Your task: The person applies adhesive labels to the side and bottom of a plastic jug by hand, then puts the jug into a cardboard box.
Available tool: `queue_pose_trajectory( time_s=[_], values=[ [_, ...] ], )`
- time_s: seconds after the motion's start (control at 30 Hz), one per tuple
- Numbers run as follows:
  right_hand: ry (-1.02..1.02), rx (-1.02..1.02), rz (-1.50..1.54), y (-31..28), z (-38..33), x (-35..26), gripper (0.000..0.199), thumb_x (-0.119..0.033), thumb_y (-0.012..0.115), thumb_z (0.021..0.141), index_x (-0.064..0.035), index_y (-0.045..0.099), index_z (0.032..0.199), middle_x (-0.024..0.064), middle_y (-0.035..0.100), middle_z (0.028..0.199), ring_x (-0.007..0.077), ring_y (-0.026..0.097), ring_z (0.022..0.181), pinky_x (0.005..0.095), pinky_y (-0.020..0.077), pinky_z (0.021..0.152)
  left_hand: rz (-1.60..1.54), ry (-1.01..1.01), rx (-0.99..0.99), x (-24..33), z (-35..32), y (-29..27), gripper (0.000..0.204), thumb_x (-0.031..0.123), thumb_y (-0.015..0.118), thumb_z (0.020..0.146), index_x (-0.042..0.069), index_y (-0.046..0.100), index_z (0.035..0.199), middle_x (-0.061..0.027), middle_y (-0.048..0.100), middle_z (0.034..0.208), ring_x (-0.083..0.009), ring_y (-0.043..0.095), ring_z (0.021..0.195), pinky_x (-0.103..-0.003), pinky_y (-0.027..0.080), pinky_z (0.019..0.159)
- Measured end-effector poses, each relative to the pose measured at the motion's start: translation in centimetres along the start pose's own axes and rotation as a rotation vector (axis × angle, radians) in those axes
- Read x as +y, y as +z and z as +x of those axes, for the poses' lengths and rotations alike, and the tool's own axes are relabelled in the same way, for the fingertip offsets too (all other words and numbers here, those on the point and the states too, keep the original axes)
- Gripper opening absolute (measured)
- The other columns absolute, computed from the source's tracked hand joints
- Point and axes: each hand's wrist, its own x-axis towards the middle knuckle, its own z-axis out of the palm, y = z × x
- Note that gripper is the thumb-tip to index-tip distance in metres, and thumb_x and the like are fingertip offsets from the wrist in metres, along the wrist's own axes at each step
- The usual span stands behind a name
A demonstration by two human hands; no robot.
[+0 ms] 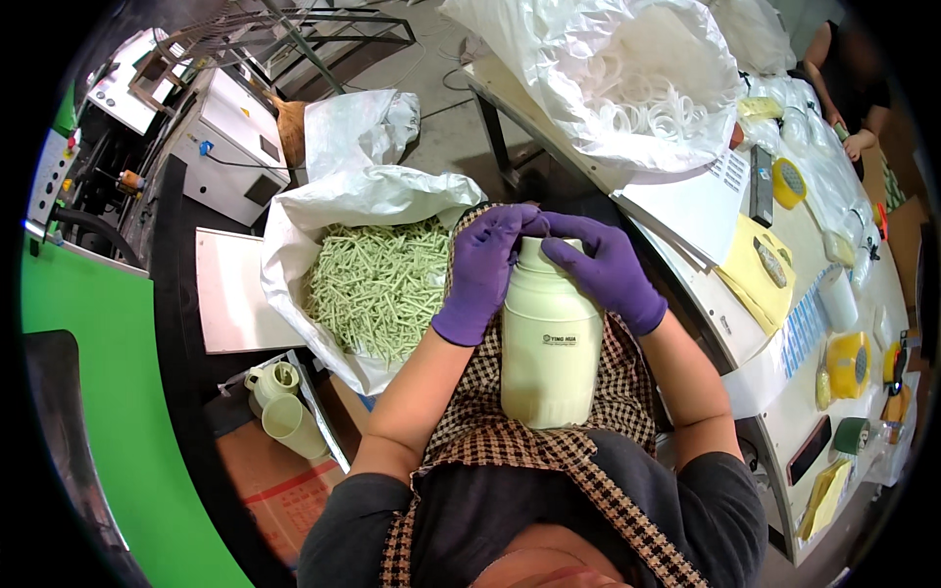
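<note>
A pale green plastic jug [552, 367] stands upright on my lap against a checked apron [627, 392], its narrower neck toward the far side. My left hand [480, 269], in a purple glove, is at the left of the neck with its fingertips pinched together over the rim. Whatever lies between those fingertips is too small or hidden to name. My right hand [613, 269], gloved alike, curls round the right of the neck, thumb against it and fingers over the top. The two hands' fingertips meet above the jug's mouth, which they largely cover.
To my left a white sack [284, 225] holds many thin green sticks [377, 284]. Below it sit pale green cups [294, 423]. On the right-hand table [711, 304] are a bag of clear rings [647, 98], tape rolls [848, 366] and a phone [810, 451]. Another person [848, 88] is at far right.
</note>
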Motion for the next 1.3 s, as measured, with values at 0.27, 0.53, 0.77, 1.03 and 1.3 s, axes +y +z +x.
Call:
queue_pose_trajectory(
  time_s=[0.27,0.53,0.77,1.03,1.3],
  values=[
    [0.104,0.419,0.009,-6.4,-6.6,4.2,0.029,-0.014,0.054,0.103,0.0012,0.064,0.126,0.0107,0.067,0.119,0.0218,0.063,0.109,0.0349,0.0483,0.098,0.036,0.306,0.233,0.9,-2.1,0.0,0.039,0.028,0.058,0.107,0.006,0.057,0.076,-0.0074,0.066,0.078,-0.0218,0.067,0.089,-0.046,0.050,0.104],
    [-0.049,0.963,0.906,-48.4,-16.6,11.4,0.051,-0.019,0.038,0.109,-0.0010,0.032,0.156,0.0106,0.034,0.160,0.0227,0.036,0.145,0.0429,0.0331,0.120,0.551,0.229,0.309,2.4,-14.7,-12.9,0.023,0.004,0.050,0.104,-0.006,0.061,0.122,-0.0170,0.067,0.122,-0.0264,0.065,0.114,-0.039,0.051,0.105],
    [0.062,0.580,0.546,-40.4,-9.3,15.0,0.046,-0.006,0.038,0.109,0.0020,0.039,0.154,0.0129,0.038,0.163,0.0244,0.040,0.148,0.0368,0.0332,0.122,1.004,0.035,1.187,5.4,-34.3,-30.8,0.049,0.016,0.069,0.095,0.007,0.058,0.142,-0.0156,0.058,0.141,-0.0296,0.054,0.133,-0.043,0.042,0.112],
    [-0.005,0.135,-0.054,-6.4,-2.9,10.6,0.037,-0.003,0.048,0.106,0.0020,0.053,0.142,0.0150,0.053,0.148,0.0218,0.055,0.128,0.0304,0.0458,0.107,2.510,-0.354,0.814,6.4,-41.7,-40.5,0.044,0.044,0.074,0.085,0.012,0.074,0.115,-0.0125,0.068,0.124,-0.0313,0.058,0.124,-0.058,0.023,0.118],
    [0.313,-0.060,0.270,4.5,-2.0,2.3,0.033,-0.006,0.056,0.101,0.0046,0.059,0.131,0.0092,0.066,0.112,0.0154,0.066,0.095,0.0276,0.0526,0.082,2.108,-0.228,1.163,16.2,-34.0,-31.5,0.036,0.034,0.062,0.101,0.008,0.070,0.078,-0.0144,0.069,0.073,-0.0305,0.069,0.074,-0.041,0.051,0.069]
  ],
)
